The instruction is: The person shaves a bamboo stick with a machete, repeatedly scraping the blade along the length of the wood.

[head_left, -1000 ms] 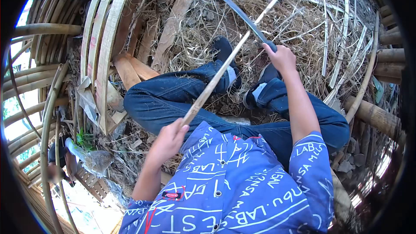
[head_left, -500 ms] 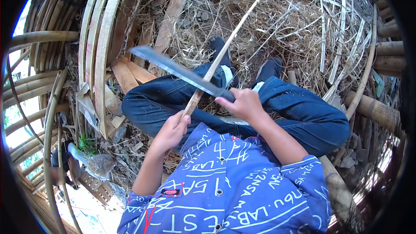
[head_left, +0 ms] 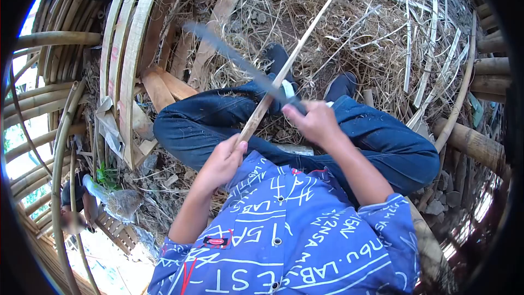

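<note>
The left hand [head_left: 221, 164] closes its grip around the near end of a long pale bamboo strip [head_left: 305, 35], which slants up and away from the lap, over the blue-jeaned knees [head_left: 207, 125] and above the dry straw-coloured litter of shavings [head_left: 371, 33] on the ground. The right hand [head_left: 316, 123] is clenched on the handle of a long dark steel blade [head_left: 229, 52], whose edge crosses the strip just beyond the left hand's fingers; the blade's outline is blurred. Curved split-bamboo slats [head_left: 128, 49] stand to the left, thick brown bamboo poles [head_left: 469, 145] to the right. The step in hand appears to be paring the strip. The next stroke probably calls for a shallow blade angle, a firm left-hand hold, and travel away from the knees.
</note>
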{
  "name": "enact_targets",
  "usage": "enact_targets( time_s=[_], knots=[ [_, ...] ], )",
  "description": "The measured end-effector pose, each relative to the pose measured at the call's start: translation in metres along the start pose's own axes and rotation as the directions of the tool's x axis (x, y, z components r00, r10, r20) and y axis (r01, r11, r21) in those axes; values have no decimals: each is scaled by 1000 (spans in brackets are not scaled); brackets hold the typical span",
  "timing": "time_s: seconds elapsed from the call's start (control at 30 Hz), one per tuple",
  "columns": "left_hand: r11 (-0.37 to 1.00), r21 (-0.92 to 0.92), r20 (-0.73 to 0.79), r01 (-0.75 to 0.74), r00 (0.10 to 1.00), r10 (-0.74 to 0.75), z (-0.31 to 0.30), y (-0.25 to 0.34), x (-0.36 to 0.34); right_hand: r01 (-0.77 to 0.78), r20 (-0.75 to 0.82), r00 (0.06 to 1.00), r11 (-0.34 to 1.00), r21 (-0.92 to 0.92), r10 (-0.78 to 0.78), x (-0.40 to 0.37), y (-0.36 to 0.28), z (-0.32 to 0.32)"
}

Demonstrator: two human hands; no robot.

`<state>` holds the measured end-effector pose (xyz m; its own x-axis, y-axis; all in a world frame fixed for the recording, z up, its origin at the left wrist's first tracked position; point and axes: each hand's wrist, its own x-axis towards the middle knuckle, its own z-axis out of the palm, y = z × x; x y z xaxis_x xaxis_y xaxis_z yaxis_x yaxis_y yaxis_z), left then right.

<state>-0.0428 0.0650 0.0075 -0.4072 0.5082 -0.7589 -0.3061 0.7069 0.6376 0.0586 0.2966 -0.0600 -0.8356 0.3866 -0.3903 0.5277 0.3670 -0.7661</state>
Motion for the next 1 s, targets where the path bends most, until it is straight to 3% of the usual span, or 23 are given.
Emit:
enact_targets(
  time_s=[0.07,0.1,0.27,0.33,0.4,0.43,0.53,0.57,0.6,0.73,0.87,0.93,1.0],
  knots=[
    [996,15,6,-88,996,88,0,2,4,149,64,988,968,-202,-139,-9,-4,18],
    [999,8,2,-40,999,40,0,5,2,190,27,982,958,-214,-188,-5,0,20],
    [999,40,11,19,1000,-20,6,0,-8,-94,-104,992,955,-281,67,36,39,-14],
    [999,23,15,31,999,-31,8,-3,-11,-96,-88,993,952,-291,74,37,35,-22],
    [1000,-8,32,23,999,-22,4,-5,-9,-124,-120,988,967,-221,99,25,26,-19],
    [1000,-20,13,-8,1000,8,3,-7,-6,-134,-39,991,987,-94,131,14,10,-18],
    [999,-28,30,-26,999,27,-2,-2,0,100,66,994,968,-231,-87,-11,4,7],
    [996,-84,44,26,999,-22,-2,7,-5,159,33,987,944,-290,-156,-10,14,12],
    [997,-75,51,33,998,-30,-1,4,-8,141,73,990,936,-321,-124,-4,20,7],
    [993,-99,51,64,997,-59,3,-1,-11,-119,-128,988,948,-294,85,24,44,-13],
    [993,-112,62,28,998,-21,2,-2,-5,-170,-133,980,973,-156,150,20,27,-14],
    [992,-120,61,28,998,-21,1,0,0,-64,-70,996,988,-144,54,-1,12,3],
    [994,-80,35,73,997,-70,0,6,-1,61,31,998,967,-245,-56,-13,5,16]
  ],
)
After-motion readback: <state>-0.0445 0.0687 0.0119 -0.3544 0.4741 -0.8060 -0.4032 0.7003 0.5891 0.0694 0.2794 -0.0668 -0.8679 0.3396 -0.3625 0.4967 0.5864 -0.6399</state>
